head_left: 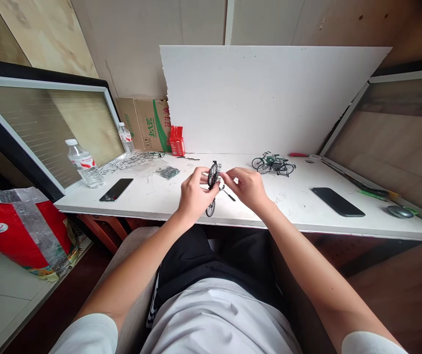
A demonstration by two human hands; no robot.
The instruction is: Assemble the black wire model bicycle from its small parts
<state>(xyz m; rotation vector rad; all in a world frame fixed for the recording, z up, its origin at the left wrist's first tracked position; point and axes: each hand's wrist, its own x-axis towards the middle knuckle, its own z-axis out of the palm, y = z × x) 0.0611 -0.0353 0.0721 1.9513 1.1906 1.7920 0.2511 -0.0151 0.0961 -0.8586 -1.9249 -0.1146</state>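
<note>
A small black model bicycle [211, 207] is held up over the front part of the table, its two wheels one above the other. My left hand [195, 192] grips it around the middle, fingers closed on the frame. Close on its right side, my right hand [247, 187] is closed in a pinch at the bicycle; whatever is between those fingertips is too small to name. A thin black part [228, 195] lies on the table just below the right fingers. Farther back stand finished-looking model bicycles, one green [266, 158] and one black [285, 168].
Dark phones lie left [116, 190] and right [338, 201]. Plastic bottles [85, 164], thin part frames [137, 160], a small bag of parts [169, 172], a red box [177, 141] and a carton [146, 124] occupy the left. A white board [270, 98] stands behind.
</note>
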